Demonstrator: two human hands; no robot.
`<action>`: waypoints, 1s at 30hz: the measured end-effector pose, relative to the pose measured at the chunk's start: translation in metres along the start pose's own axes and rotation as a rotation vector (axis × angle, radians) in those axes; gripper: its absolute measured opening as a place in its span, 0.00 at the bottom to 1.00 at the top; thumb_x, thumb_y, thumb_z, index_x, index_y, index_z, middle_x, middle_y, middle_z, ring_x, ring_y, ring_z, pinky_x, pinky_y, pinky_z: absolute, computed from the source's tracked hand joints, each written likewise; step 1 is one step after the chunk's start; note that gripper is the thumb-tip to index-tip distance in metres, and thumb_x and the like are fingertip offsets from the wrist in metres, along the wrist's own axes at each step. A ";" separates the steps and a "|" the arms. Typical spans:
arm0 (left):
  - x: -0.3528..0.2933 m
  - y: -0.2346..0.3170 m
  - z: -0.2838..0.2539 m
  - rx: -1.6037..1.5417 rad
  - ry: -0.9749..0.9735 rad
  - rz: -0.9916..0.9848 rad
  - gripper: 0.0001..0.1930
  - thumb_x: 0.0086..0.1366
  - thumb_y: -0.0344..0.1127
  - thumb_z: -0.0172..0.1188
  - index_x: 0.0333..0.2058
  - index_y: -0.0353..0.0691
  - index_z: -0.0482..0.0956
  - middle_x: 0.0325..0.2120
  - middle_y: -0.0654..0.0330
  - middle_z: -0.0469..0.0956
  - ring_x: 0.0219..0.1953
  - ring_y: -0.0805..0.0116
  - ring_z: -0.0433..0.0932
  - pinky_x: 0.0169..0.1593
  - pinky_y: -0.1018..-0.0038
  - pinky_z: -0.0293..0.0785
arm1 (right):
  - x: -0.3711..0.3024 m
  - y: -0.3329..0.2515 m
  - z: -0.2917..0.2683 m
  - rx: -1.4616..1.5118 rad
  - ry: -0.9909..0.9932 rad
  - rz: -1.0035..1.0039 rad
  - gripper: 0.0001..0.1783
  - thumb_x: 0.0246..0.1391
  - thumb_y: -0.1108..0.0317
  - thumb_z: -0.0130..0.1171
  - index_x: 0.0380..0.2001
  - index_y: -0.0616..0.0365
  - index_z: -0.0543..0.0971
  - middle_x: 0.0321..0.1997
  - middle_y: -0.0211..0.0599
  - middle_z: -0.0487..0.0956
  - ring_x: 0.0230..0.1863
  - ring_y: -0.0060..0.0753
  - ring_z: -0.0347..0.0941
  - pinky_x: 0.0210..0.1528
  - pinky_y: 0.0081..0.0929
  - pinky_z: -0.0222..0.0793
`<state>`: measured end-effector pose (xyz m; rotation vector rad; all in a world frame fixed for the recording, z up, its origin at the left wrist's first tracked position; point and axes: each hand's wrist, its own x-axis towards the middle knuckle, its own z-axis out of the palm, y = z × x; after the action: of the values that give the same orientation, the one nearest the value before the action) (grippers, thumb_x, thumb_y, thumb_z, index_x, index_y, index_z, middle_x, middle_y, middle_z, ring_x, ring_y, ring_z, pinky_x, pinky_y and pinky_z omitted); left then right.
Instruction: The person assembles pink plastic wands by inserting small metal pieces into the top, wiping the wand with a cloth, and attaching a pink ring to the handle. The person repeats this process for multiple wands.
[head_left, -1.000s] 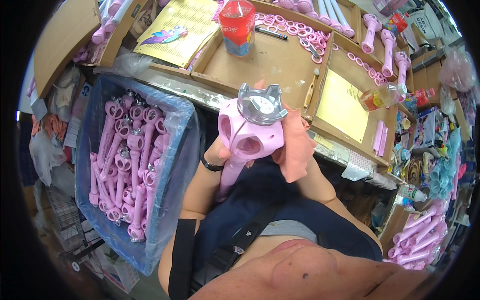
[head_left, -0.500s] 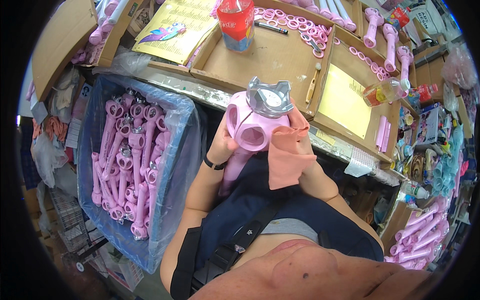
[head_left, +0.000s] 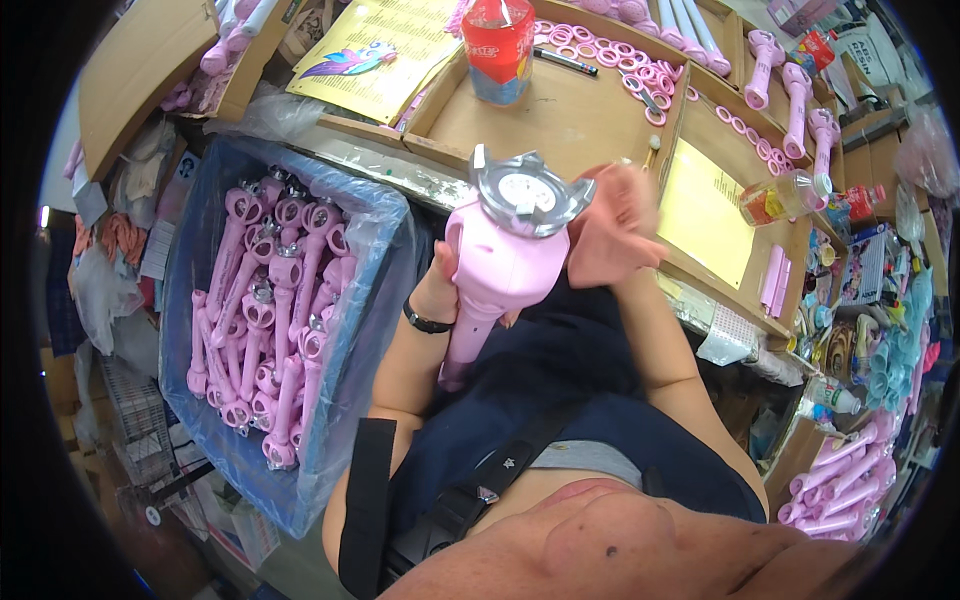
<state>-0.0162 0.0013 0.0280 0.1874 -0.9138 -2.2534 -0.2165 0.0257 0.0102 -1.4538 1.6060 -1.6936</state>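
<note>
My left hand (head_left: pixel 436 290) is wrapped round a pink plastic toy wand (head_left: pixel 510 265), which I hold up in front of my chest. On its head sits a silver crown-shaped piece (head_left: pixel 535 200) with a clear round disc; the handle points down towards my lap. To the right of the wand's head, my right hand (head_left: pixel 634 284) grips a salmon-coloured cloth (head_left: pixel 606 235). The cloth covers most of that hand, and its edge is smeared by motion. A narrow gap separates cloth and wand.
On my left stands a blue plastic-lined bin (head_left: pixel 385 225) of similar pink wands (head_left: pixel 283 275). Ahead, a cardboard tray (head_left: pixel 455 135) holds a red-labelled bottle (head_left: pixel 497 55), a marker (head_left: pixel 566 61) and pink rings (head_left: pixel 645 80). Yellow sheets (head_left: pixel 695 215) and another bottle (head_left: pixel 780 199) lie to the right.
The wand has turned in my left hand, its round openings swinging away from view to show a smooth side. My right hand has moved off it to the right with the cloth.
</note>
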 end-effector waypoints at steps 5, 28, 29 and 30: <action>0.010 0.003 -0.005 -0.109 0.066 -0.246 0.48 0.52 0.77 0.44 0.59 0.41 0.57 0.25 0.44 0.77 0.16 0.60 0.77 0.17 0.70 0.73 | 0.046 0.013 -0.044 -0.868 0.304 -0.295 0.17 0.48 0.70 0.61 0.43 0.63 0.74 0.41 0.37 0.75 0.47 0.39 0.69 0.48 0.32 0.64; 0.032 -0.043 -0.051 0.157 0.114 -0.347 0.44 0.54 0.73 0.48 0.50 0.34 0.65 0.27 0.51 0.77 0.21 0.65 0.78 0.22 0.75 0.75 | -0.117 0.016 -0.117 -0.806 -0.119 0.305 0.09 0.45 0.67 0.64 0.32 0.56 0.79 0.31 0.37 0.75 0.37 0.43 0.70 0.43 0.37 0.63; 0.032 -0.043 -0.051 0.174 0.108 -0.351 0.44 0.54 0.73 0.48 0.50 0.34 0.65 0.27 0.52 0.77 0.21 0.65 0.78 0.22 0.75 0.75 | -0.113 0.011 -0.115 -0.784 -0.152 0.320 0.09 0.45 0.68 0.64 0.32 0.56 0.79 0.31 0.37 0.75 0.36 0.42 0.71 0.41 0.36 0.65; 0.033 -0.044 -0.051 0.160 0.108 -0.349 0.44 0.54 0.72 0.49 0.51 0.35 0.65 0.28 0.52 0.77 0.21 0.65 0.78 0.23 0.75 0.75 | -0.109 0.003 -0.112 -0.610 -0.139 0.315 0.07 0.45 0.72 0.63 0.31 0.58 0.78 0.31 0.38 0.75 0.35 0.40 0.73 0.36 0.33 0.68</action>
<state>-0.0463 -0.0264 -0.0350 0.5743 -1.0704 -2.4549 -0.2701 0.1700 -0.0148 -1.4228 2.2435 -0.9455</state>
